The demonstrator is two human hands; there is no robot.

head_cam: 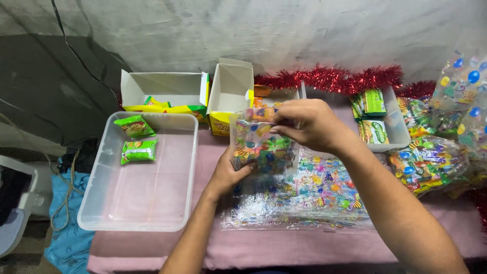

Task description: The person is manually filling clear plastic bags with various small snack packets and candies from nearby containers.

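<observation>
Both hands work on one clear party bag (261,144) printed with coloured balloons, held upright above the middle of the table (253,246).

Left hand (228,172): closed around the bag's lower left corner, thumb on the near face, remaining fingers hidden behind the film.

Right hand (304,122): reaches in from the right and is pinched at the bag's open top edge, fingertips curled down onto the rim. Whether it holds anything besides the film cannot be told. Small coloured items show through the bag's wall; their kind is not clear.

Directly under the bag, a flat stack of empty bags (314,198) of the same print lies on the pink tablecloth.

Left of the hands: a clear plastic tub (101,203), with two green snack packets (137,139) lying in its far left corner.

Behind the tub: an open white and yellow carton (167,91), and just beside it a second, narrower open carton (231,91) standing on end.

Right of the hands: a white tray (398,132) containing green packets, and beyond it several filled bags (428,162) lying on their sides.

A strip of red tinsel (335,78) runs along the far table edge against the grey wall.
</observation>
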